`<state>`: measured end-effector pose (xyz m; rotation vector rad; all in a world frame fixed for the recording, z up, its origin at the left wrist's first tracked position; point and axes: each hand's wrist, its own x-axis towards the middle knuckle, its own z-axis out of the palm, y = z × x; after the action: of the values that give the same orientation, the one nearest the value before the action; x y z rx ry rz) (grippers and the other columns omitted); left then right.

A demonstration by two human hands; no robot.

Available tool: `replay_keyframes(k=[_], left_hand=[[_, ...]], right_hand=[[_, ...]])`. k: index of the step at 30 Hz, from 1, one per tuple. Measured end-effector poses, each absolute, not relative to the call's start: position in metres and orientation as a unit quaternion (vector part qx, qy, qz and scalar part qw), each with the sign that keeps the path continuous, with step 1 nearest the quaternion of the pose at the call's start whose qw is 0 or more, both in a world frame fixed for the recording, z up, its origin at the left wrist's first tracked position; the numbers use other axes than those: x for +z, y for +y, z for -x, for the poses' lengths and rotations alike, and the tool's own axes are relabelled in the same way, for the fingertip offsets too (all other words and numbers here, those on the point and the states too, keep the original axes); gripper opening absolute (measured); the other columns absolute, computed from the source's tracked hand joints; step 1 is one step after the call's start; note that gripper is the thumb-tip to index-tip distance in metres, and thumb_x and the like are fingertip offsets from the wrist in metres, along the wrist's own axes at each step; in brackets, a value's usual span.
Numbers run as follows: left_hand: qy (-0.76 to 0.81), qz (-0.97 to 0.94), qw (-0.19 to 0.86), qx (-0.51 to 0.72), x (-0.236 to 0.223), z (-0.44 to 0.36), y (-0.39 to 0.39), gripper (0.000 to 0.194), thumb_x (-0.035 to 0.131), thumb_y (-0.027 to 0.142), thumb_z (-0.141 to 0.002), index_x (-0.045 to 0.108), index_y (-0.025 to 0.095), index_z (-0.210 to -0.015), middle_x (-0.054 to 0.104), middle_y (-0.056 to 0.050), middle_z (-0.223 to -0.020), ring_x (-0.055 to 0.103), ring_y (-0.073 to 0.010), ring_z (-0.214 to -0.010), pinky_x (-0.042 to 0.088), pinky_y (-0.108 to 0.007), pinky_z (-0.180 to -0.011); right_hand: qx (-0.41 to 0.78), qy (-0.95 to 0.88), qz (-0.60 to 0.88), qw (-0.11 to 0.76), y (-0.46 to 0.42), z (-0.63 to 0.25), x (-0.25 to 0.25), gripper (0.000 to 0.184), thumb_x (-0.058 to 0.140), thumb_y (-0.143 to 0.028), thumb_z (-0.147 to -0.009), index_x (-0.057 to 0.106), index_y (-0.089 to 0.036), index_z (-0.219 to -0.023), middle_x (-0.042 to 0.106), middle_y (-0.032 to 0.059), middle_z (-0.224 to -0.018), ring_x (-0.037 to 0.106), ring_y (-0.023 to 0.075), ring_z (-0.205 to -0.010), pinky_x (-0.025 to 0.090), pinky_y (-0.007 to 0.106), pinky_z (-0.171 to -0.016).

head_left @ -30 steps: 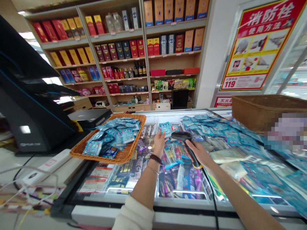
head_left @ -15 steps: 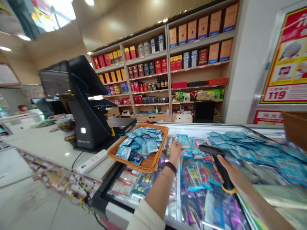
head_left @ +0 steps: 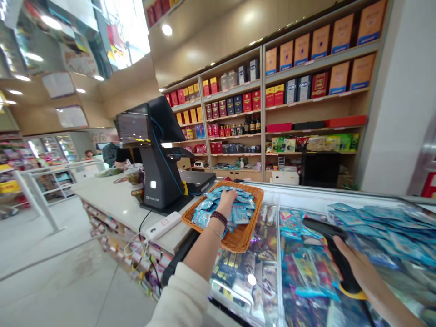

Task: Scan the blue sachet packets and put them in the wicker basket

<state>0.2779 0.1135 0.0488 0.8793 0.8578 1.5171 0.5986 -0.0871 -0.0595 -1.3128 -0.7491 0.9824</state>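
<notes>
My left hand (head_left: 226, 201), wearing a dark bead bracelet, is over a wicker basket (head_left: 245, 239) of small blue packets (head_left: 240, 215). Its fingers are bent together and touch the packets; whether one is pinched between them is hidden. At the right, my right hand (head_left: 356, 261) is wrapped around the handle of a black and yellow barcode scanner (head_left: 325, 227). The scanner's head points left above a glass-topped freezer (head_left: 279, 272). Beside it, many more blue packets (head_left: 378, 227) lie in a loose heap.
Left of the basket stands a dark checkout screen (head_left: 158, 159) on a white counter (head_left: 112, 200). A white power strip (head_left: 163, 225) with cables lies near the counter edge. Packaged goods (head_left: 315, 272) show through the freezer glass. Behind are shelves (head_left: 262, 113) of boxes and bottles.
My left hand has moved left from above the freezer, where it held a blue packet, onto the packets in the basket. The view has turned left. My right hand still holds the scanner.
</notes>
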Motion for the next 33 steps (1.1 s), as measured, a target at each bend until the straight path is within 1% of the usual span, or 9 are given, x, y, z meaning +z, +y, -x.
replay_keyframes(k=[3, 5, 8, 11, 15, 18, 22, 28, 33], left_hand=[[0.374, -0.351, 0.577, 0.635, 0.045, -0.278, 0.101, 0.027, 0.074, 0.007, -0.089, 0.060, 0.022, -0.107, 0.067, 0.003, -0.074, 0.081, -0.0203, -0.097, 0.061, -0.035, -0.104], [0.362, -0.357, 0.608, 0.610, 0.042, -0.290, 0.089, 0.039, 0.075, 0.006, -0.088, 0.062, 0.020, -0.122, 0.077, -0.004, -0.090, 0.081, -0.0223, -0.103, 0.060, -0.039, -0.109], [0.338, -0.397, 0.653, 0.550, 0.034, -0.321, 0.072, 0.054, 0.077, 0.007, -0.087, 0.061, 0.016, -0.137, 0.081, -0.012, -0.110, 0.081, -0.0246, -0.110, 0.058, -0.042, -0.115], [0.323, -0.450, 0.670, 0.494, 0.022, -0.360, 0.061, 0.050, 0.078, 0.006, -0.086, 0.066, 0.014, -0.133, 0.082, -0.014, -0.112, 0.080, -0.0252, -0.114, 0.055, -0.044, -0.119], [0.303, -0.516, 0.674, 0.433, -0.003, -0.420, 0.052, 0.035, 0.084, 0.006, -0.080, 0.073, 0.014, -0.113, 0.081, -0.013, -0.105, 0.078, -0.0262, -0.110, 0.053, -0.048, -0.120], [0.319, -0.576, 0.639, 0.397, -0.020, -0.469, 0.044, 0.029, 0.085, 0.009, -0.078, 0.075, 0.016, -0.104, 0.081, -0.011, -0.103, 0.078, -0.0284, -0.110, 0.054, -0.050, -0.116], [0.342, -0.645, 0.558, 0.393, -0.030, -0.532, 0.034, 0.022, 0.084, 0.015, -0.078, 0.076, 0.020, -0.098, 0.081, -0.014, -0.116, 0.072, -0.0334, -0.126, 0.051, -0.049, -0.118], [0.324, -0.733, 0.444, 0.402, -0.023, -0.608, 0.036, 0.043, 0.080, 0.014, -0.081, 0.076, 0.020, -0.124, 0.069, -0.019, -0.150, 0.049, -0.0352, -0.157, 0.031, -0.050, -0.134], [0.330, -0.820, 0.344, 0.317, -0.026, -0.642, 0.036, 0.054, 0.086, 0.029, -0.086, 0.073, 0.029, -0.138, 0.047, -0.014, -0.174, 0.023, -0.0487, -0.168, 0.015, -0.074, -0.133]], right_hand=[[0.426, -0.320, 0.573, 0.623, -0.090, -0.603, -0.057, 0.060, 0.081, -0.081, -0.062, 0.051, -0.029, -0.063, 0.053, 0.0046, -0.044, 0.046, 0.0187, -0.035, 0.039, 0.032, -0.035], [0.417, -0.312, 0.566, 0.639, -0.096, -0.607, -0.052, 0.060, 0.082, -0.081, -0.062, 0.052, -0.029, -0.064, 0.051, 0.0026, -0.043, 0.044, 0.0177, -0.035, 0.038, 0.030, -0.034], [0.408, -0.308, 0.558, 0.654, -0.109, -0.620, -0.039, 0.059, 0.084, -0.078, -0.064, 0.057, -0.027, -0.070, 0.061, 0.0039, -0.053, 0.050, 0.0170, -0.039, 0.041, 0.029, -0.036], [0.376, -0.295, 0.551, 0.684, -0.126, -0.644, -0.023, 0.054, 0.087, -0.071, -0.067, 0.062, -0.025, -0.077, 0.066, 0.0026, -0.063, 0.053, 0.0153, -0.043, 0.043, 0.028, -0.037], [0.321, -0.267, 0.562, 0.714, -0.149, -0.683, -0.012, 0.051, 0.087, -0.067, -0.071, 0.066, -0.023, -0.081, 0.065, 0.0005, -0.064, 0.054, 0.0134, -0.043, 0.043, 0.025, -0.037], [0.283, -0.236, 0.565, 0.738, -0.160, -0.709, -0.018, 0.054, 0.085, -0.073, -0.073, 0.068, -0.022, -0.082, 0.065, -0.0008, -0.062, 0.053, 0.0130, -0.043, 0.044, 0.024, -0.035], [0.272, -0.211, 0.548, 0.762, -0.165, -0.729, -0.030, 0.058, 0.083, -0.077, -0.074, 0.068, -0.022, -0.084, 0.064, -0.0016, -0.062, 0.053, 0.0127, -0.042, 0.045, 0.025, -0.035], [0.259, -0.218, 0.539, 0.771, -0.161, -0.731, -0.036, 0.057, 0.076, -0.079, -0.083, 0.070, -0.023, -0.091, 0.066, -0.0012, -0.066, 0.055, 0.0131, -0.043, 0.045, 0.025, -0.035], [0.288, -0.245, 0.552, 0.743, -0.157, -0.732, -0.040, 0.059, 0.073, -0.081, -0.085, 0.069, -0.023, -0.085, 0.066, 0.0011, -0.063, 0.058, 0.0154, -0.046, 0.050, 0.027, -0.040]])
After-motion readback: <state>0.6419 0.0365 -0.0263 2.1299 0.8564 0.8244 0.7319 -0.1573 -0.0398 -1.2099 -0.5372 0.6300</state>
